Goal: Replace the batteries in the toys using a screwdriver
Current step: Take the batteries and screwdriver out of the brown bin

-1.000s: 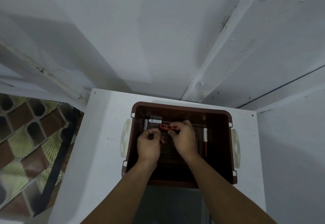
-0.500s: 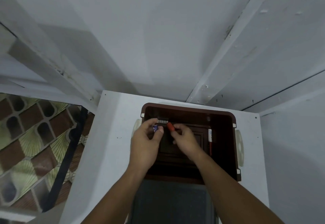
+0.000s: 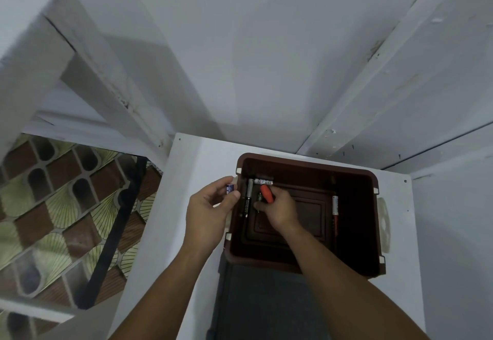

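Blue battery (image 3: 230, 188), pinched by the left hand (image 3: 210, 214), sits just left of the right hand (image 3: 280, 210) gripping the red screwdriver (image 3: 266, 193).

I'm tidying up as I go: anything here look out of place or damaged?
Nothing looks spilled or broken. Batteries lie loose at odd angles in the brown bin: a black battery by its left wall, a white battery along the back, a red-and-white battery at right.

Brown rectangular plastic bin (image 3: 320, 179) on white flat tabletop (image 3: 192, 158). Inside: black cylindrical battery (image 3: 246, 202) at 9 o'clock, white cylindrical battery (image 3: 263, 181) at 10, red-and-white cylindrical battery (image 3: 335, 205) at 3.
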